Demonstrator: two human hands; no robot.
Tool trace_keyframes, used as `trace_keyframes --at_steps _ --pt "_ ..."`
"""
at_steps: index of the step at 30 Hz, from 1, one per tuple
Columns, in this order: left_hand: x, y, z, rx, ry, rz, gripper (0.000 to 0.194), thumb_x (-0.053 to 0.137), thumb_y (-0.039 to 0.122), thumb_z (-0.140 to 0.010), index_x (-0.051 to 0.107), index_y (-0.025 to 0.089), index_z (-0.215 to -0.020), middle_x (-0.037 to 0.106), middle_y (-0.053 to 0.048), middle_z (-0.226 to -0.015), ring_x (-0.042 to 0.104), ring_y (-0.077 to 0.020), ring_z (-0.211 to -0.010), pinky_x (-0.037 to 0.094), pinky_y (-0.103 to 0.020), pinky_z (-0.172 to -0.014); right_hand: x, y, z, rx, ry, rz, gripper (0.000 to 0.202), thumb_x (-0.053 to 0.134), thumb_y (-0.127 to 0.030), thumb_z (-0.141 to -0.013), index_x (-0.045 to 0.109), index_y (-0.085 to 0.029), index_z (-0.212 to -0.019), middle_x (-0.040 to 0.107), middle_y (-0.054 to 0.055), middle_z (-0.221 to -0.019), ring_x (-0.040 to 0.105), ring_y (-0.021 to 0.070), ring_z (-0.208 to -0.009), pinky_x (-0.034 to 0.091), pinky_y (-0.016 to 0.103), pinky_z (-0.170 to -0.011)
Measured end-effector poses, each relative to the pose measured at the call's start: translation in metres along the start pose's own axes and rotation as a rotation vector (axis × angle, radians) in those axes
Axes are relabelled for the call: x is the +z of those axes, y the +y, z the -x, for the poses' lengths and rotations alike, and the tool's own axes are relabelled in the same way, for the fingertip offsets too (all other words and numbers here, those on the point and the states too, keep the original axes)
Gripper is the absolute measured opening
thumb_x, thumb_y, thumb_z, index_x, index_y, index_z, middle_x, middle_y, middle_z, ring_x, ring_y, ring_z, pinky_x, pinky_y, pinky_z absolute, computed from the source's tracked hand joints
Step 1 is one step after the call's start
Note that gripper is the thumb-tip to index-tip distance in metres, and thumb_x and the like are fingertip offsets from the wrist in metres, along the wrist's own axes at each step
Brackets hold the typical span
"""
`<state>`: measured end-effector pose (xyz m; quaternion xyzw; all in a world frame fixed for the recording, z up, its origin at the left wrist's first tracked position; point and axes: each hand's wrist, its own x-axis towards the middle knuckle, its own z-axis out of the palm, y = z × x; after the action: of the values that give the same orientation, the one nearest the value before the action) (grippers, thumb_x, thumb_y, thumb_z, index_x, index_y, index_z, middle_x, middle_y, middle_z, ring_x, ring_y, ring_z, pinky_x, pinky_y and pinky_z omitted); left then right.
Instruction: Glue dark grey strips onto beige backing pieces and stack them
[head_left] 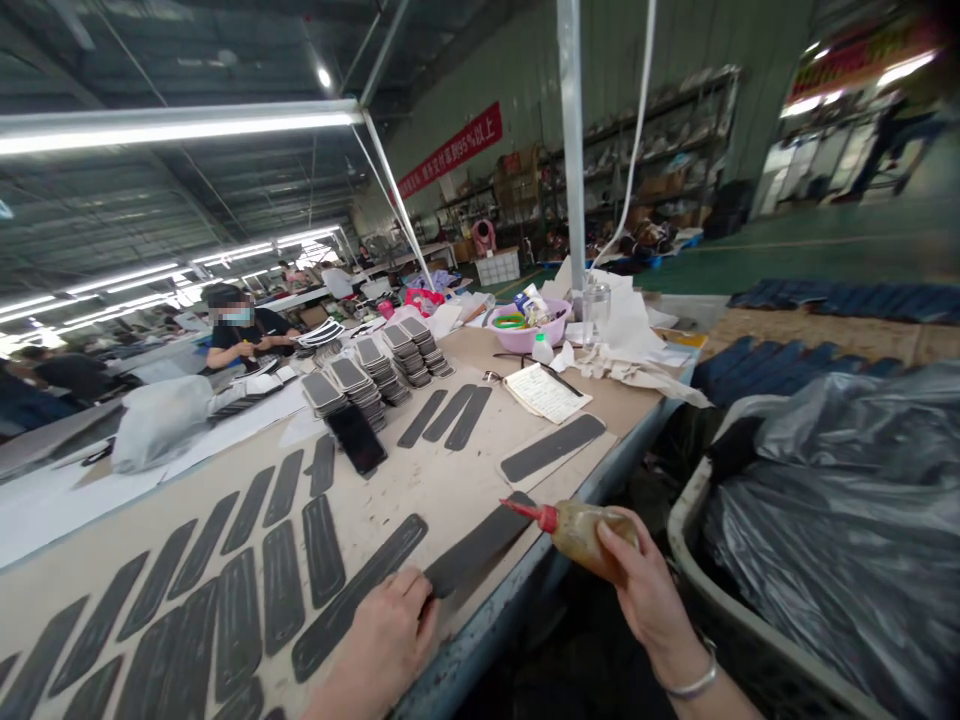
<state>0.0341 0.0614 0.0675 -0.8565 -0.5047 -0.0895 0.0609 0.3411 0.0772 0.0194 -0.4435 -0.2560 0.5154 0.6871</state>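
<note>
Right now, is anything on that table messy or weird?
Two things: the black phone seems propped at a slant against the stacked pieces, while the dark strips lie flat; and crumpled pale scraps poke past the edge of the table.

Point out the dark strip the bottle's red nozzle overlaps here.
The dark strip running from the left hand toward the bottle in the right hand: the red nozzle crosses its far end, while the other strips show clear of it.

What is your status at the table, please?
Right fingers around squeeze bottle. Left fingers at near end of dark gray strip. Glossier strip close alongside; no blockage seen.
</note>
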Motion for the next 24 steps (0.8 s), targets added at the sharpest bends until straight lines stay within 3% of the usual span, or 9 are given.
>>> trace_keyframes --at_steps 3,8,14,24 --pt "0.006 0.004 0.036 -0.083 -0.047 0.106 0.015 0.047 0.023 -0.085 0.057 0.019 -0.075 0.059 -0.003 -0.077 0.058 -0.0144 -0.069 0.050 -0.027 -0.063 0.008 0.009 0.010 -0.071 -0.092 0.243 0.035 0.067 -0.038 -0.069 0.054 -0.022 -0.097 0.061 0.000 -0.083 0.058 0.0155 -0.075 0.049 0.026 -0.068" --pt "0.020 -0.006 0.061 -0.114 0.146 0.197 0.020 0.045 0.017 -0.086 0.061 0.018 -0.098 0.060 -0.008 -0.102 0.058 -0.0176 -0.094 0.050 -0.034 -0.086 0.030 0.022 0.031 -0.301 -0.260 0.616 0.031 0.063 -0.038 -0.074 0.053 -0.021 -0.098 0.060 0.003 -0.087 0.058 0.0174 -0.076 0.049 0.029 -0.069" --pt "0.034 -0.022 0.069 -0.032 0.193 0.253 0.029 0.045 0.012 -0.085 0.060 0.018 -0.108 0.062 -0.009 -0.106 0.055 -0.0201 -0.102 0.048 -0.040 -0.091 0.061 0.038 0.048 -0.612 -0.400 0.803 0.018 0.056 -0.027 -0.080 0.053 -0.022 -0.097 0.056 0.005 -0.089 0.056 0.0195 -0.083 0.049 0.033 -0.074" --pt "0.032 -0.017 0.068 -0.034 0.229 0.339 0.025 0.044 0.012 -0.085 0.063 0.017 -0.099 0.064 -0.009 -0.096 0.056 -0.0190 -0.091 0.049 -0.041 -0.086 0.085 0.048 0.067 -0.674 -0.608 0.904 0.017 0.050 -0.016 -0.081 0.052 -0.023 -0.096 0.052 0.005 -0.088 0.055 0.0163 -0.076 0.050 0.029 -0.068"
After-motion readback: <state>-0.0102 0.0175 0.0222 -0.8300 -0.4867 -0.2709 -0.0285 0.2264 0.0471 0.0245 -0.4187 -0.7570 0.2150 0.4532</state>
